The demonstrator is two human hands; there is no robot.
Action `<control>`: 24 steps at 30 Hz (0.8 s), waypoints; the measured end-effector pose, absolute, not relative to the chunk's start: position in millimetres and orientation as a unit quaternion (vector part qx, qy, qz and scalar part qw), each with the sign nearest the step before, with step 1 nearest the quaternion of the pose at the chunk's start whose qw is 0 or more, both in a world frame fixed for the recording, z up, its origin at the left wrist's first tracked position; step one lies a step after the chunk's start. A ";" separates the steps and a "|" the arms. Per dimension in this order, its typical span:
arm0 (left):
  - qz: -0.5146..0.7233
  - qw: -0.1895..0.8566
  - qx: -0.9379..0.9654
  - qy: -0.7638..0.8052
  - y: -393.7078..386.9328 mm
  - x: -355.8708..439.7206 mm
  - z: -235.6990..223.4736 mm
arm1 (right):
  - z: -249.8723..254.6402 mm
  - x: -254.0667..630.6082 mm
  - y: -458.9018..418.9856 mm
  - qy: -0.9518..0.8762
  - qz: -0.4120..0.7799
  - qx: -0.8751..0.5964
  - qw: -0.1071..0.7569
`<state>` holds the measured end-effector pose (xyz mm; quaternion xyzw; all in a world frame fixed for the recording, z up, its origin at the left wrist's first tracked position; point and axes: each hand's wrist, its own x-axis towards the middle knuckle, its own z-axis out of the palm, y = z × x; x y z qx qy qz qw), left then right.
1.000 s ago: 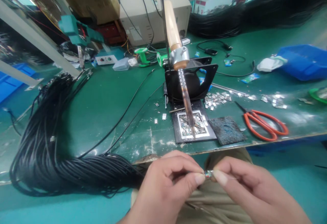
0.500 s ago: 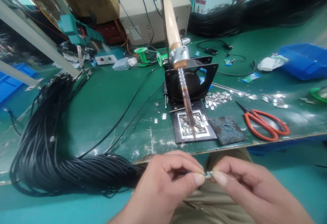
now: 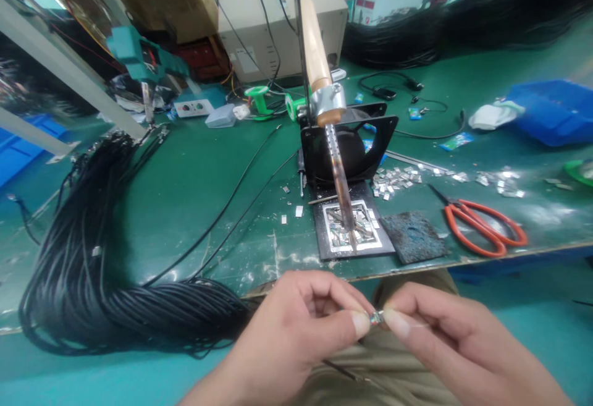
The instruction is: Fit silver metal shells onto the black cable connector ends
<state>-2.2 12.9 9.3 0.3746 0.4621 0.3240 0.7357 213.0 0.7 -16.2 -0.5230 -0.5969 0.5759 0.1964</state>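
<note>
Above my lap, my left hand (image 3: pixel 296 325) and my right hand (image 3: pixel 456 335) meet in a fingertip pinch. Between them shows a small metal connector (image 3: pixel 377 317) with bits of coloured wire at its left side. Left thumb and forefinger close on the wire side, while the right ones grip its other end. A thin pale strand runs over the right fingers. Below my left hand, a black cable (image 3: pixel 340 369) lies across the trousers. Just beyond the hands, a wooden-handled soldering iron (image 3: pixel 340 177) points down over a tray (image 3: pixel 328 233) of small metal pieces.
A thick bundle of black cables (image 3: pixel 139 313) hangs over the bench edge at left. Red-handled scissors (image 3: pixel 482 227) and a dark sponge pad (image 3: pixel 414 237) lie right of the tray. Behind the iron stands a black fan (image 3: pixel 336 152). Metal shells (image 3: pixel 396 180) are scattered nearby.
My left wrist and forearm have shifted slightly left and lower, and the left fingers spread a little more behind the pinch. Both hands keep hold of the connector, which tilts slightly.
</note>
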 end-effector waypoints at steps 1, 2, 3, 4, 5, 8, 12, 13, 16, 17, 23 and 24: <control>0.323 0.738 0.371 0.462 13.1 -2.5 8.7 | -16.2 213.1 0.5 -0.600 0.575 -0.520 0.197; 0.323 0.741 0.366 0.461 13.3 -2.5 8.1 | -16.1 213.5 -0.1 -0.602 0.574 -0.518 0.197; 0.323 0.743 0.361 0.461 13.6 -2.3 7.6 | -16.1 214.2 -1.0 -0.603 0.574 -0.518 0.196; 0.324 0.745 0.358 0.460 14.1 -1.8 7.1 | -16.0 215.0 -2.1 -0.605 0.575 -0.515 0.195; 0.326 0.747 0.354 0.460 14.5 -1.2 6.8 | -15.9 215.7 -3.0 -0.605 0.575 -0.515 0.194; 0.333 0.748 0.342 0.461 15.3 0.8 6.6 | -16.4 216.7 -3.3 -0.603 0.575 -0.518 0.192; 0.337 0.750 0.339 0.457 14.0 1.0 7.4 | -18.8 215.1 0.3 -0.602 0.581 -0.515 0.185; 0.337 0.750 0.339 0.457 13.6 0.7 7.6 | -19.2 214.8 0.8 -0.602 0.581 -0.516 0.185; 0.337 0.751 0.338 0.457 13.3 0.2 8.5 | -19.2 214.1 0.4 -0.602 0.578 -0.519 0.185; 0.336 0.751 0.339 0.456 13.5 0.3 8.8 | -18.8 214.0 -0.2 -0.602 0.577 -0.519 0.184; 0.344 0.739 0.351 0.461 15.3 2.6 9.4 | -19.7 215.9 -2.6 -0.589 0.570 -0.535 0.205; 0.347 0.736 0.353 0.462 15.2 2.7 9.2 | -20.6 217.3 -3.0 -0.582 0.571 -0.537 0.216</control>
